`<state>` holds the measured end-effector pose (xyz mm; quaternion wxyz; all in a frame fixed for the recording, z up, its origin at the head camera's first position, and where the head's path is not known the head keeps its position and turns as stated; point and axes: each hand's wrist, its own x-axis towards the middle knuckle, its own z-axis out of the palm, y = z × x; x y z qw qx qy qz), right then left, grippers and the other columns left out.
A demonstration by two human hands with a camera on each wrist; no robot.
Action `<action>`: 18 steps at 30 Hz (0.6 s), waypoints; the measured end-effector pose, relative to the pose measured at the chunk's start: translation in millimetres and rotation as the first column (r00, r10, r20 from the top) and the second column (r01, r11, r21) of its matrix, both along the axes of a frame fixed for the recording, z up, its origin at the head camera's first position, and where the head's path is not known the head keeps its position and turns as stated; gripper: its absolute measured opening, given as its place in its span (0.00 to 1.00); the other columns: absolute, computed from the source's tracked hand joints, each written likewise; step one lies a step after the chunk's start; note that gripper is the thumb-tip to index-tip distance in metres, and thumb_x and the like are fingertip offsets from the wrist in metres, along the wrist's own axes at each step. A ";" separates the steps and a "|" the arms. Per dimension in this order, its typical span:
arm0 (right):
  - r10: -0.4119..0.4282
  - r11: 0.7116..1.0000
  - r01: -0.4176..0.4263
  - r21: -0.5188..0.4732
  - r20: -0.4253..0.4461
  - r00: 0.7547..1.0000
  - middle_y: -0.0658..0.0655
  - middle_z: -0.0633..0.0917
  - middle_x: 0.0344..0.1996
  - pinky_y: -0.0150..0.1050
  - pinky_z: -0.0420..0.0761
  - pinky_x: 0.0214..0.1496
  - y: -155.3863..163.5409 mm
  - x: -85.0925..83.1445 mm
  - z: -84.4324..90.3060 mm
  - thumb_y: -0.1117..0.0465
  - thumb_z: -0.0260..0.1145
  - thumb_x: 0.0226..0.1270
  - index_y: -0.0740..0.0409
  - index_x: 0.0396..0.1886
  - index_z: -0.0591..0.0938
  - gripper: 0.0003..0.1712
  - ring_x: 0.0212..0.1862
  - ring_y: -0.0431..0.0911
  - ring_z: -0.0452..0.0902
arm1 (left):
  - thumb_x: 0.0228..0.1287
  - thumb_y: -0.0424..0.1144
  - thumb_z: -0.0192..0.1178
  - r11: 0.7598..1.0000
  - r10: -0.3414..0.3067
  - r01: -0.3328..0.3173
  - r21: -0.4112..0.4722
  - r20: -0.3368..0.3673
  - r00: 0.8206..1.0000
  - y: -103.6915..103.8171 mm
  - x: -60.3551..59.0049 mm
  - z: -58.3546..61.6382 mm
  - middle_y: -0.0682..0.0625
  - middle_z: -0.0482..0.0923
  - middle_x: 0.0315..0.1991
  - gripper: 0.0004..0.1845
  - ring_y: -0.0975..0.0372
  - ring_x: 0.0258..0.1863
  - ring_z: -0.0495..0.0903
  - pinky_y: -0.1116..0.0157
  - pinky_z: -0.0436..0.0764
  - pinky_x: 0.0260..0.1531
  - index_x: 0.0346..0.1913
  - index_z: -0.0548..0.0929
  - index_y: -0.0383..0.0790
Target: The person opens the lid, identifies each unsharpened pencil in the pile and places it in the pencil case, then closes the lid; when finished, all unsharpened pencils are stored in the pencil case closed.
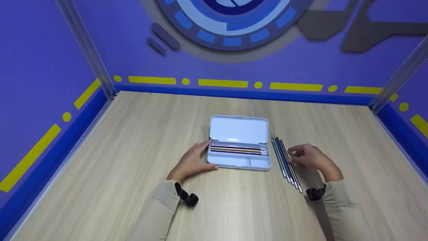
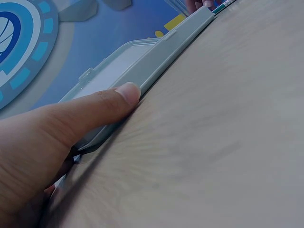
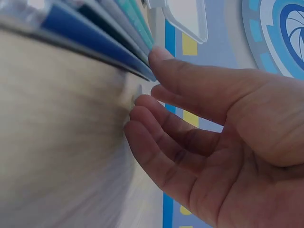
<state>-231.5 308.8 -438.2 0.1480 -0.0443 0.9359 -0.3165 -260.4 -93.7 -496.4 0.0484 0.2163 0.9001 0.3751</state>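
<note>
Left hand (image 1: 191,163) braces the open pencil case (image 1: 239,152) at its left end, thumb along the front edge, fingers relaxed, apparently steadying it. Right hand (image 1: 309,157), fingers loosely curved, touches the row of pencils (image 1: 286,163) lying on the table (image 1: 133,134) just right of the case; whether any is pinched is unclear. Pale case, lid up, holds several pencils.

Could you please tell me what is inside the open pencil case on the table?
A few pencils lie in the pencil case's long compartment; its small front compartments look bare. The left hand hides the left end.
</note>
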 end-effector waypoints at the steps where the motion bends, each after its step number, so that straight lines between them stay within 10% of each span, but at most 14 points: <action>1: -0.001 1.000 0.001 -0.001 0.002 1.000 0.65 0.84 0.40 0.40 0.80 0.38 0.4 0.5 -0.4 0.61 0.67 0.62 0.73 0.60 0.74 0.30 0.36 0.47 0.79 | 0.44 0.59 0.74 1.000 0.002 -0.002 -0.003 0.002 1.000 0.2 0.2 -0.1 0.46 0.60 0.73 0.55 0.48 0.74 0.54 0.52 0.52 0.75 0.74 0.59 0.45; 18: -0.082 0.997 0.082 0.003 -0.013 0.997 0.69 0.84 0.43 0.41 0.82 0.39 -6.3 0.9 -6.4 0.62 0.66 0.61 0.74 0.55 0.77 0.25 0.37 0.48 0.80 | 0.42 0.60 0.74 0.999 0.034 -0.035 0.004 0.042 0.999 1.2 2.0 -1.3 0.48 0.58 0.74 0.55 0.46 0.75 0.50 0.50 0.52 0.74 0.74 0.59 0.50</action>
